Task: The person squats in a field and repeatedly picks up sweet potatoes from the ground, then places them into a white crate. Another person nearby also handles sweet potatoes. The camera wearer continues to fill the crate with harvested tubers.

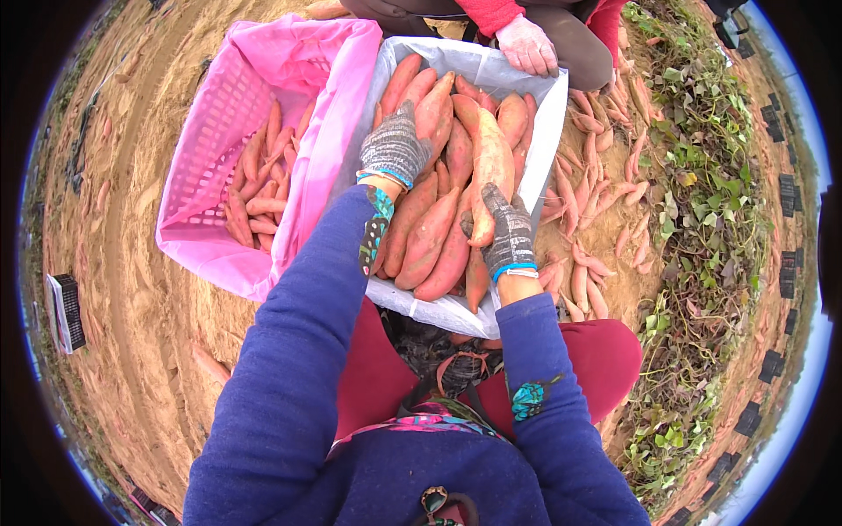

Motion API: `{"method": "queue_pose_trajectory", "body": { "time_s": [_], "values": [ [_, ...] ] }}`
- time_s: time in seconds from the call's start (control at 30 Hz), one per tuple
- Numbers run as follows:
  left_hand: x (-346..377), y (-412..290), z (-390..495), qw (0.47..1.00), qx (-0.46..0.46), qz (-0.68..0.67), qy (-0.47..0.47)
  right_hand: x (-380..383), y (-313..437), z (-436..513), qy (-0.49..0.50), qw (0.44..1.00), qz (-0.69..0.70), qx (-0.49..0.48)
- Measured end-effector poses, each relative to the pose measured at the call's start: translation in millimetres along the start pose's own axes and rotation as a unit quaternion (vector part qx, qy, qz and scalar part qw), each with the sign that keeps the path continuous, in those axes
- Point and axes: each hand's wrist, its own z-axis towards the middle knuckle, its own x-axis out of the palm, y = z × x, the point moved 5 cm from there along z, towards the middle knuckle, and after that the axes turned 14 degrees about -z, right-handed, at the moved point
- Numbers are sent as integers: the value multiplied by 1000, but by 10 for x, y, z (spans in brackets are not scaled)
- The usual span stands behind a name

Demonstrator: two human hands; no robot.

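A crate lined with white plastic [549, 158] stands before me, filled with large reddish sweet potatoes [431, 237]. My right hand [510, 227], in a grey knit glove, grips the lower end of a long pale sweet potato [493, 161] that lies over the others. Gloved the same way, my left hand [396, 144] rests on the sweet potatoes at the crate's left side; its fingers point away from me and partly hide what is under them. To the left, a pink-lined crate [197, 191] touches the white-lined one and contains smaller sweet potatoes [266, 177].
Another person's gloved hand [528, 47] holds the far right corner of the white liner. Loose sweet potatoes [585, 191] lie on the soil at right, beside a strip of green vines [704, 197]. A black crate [69, 312] sits far left; several more dark crates [787, 263] line the right.
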Motion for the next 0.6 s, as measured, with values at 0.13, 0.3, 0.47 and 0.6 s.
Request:
{"method": "queue_pose_trajectory", "body": {
  "time_s": [0.13,0.3,0.47,0.6],
  "values": [
    [74,-95,145,984,148,-97,-17,-36,-30,142,-14,993,-103,-64],
    [327,-86,238,983,177,-48,-22,92,124,340,-46,967,-214,-130],
    [421,-3,355,974,197,-108,-32,646,421,540,-92,782,-505,-353],
    [371,77,416,976,201,-79,-33,751,270,637,-46,714,-599,-360]
  ]
}}
